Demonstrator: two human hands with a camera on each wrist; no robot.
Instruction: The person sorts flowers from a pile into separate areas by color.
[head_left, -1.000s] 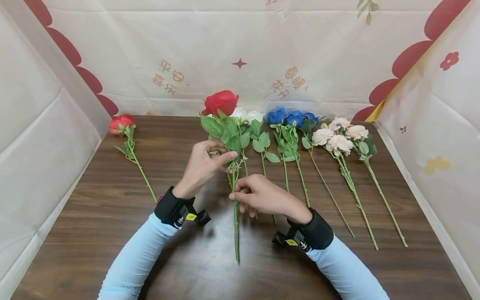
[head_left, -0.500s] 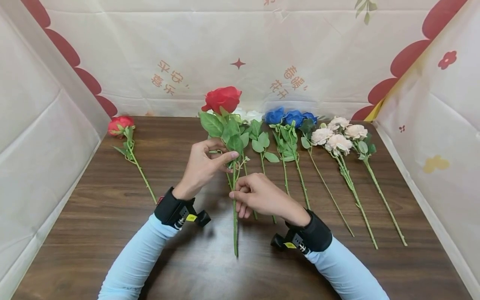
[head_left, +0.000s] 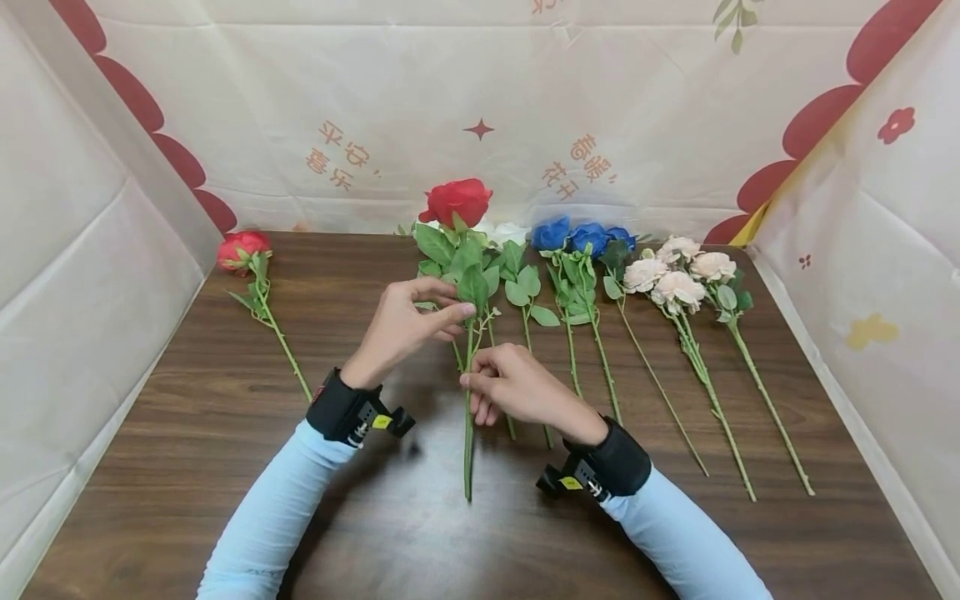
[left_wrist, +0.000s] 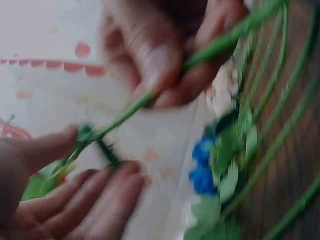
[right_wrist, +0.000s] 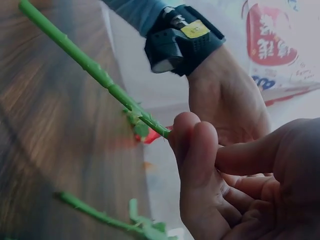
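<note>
Right hand (head_left: 517, 387): I see it pinching the red rose (head_left: 456, 202) mid-stem, steadying it upright.
Left hand (head_left: 408, 321): at 11 o'clock, fingertips pinching near the leaves.
Table (head_left: 187, 433): blue roses (head_left: 581, 236) lying at 1 o'clock.

dark wooden table (head_left: 187, 467), printed cloth backdrop (head_left: 420, 92)

Head view: high, looking down at table (head_left: 225, 467). Wrist views: very close, left blurred, apparently both sharing stem (right_wrist: 95, 70).
</note>
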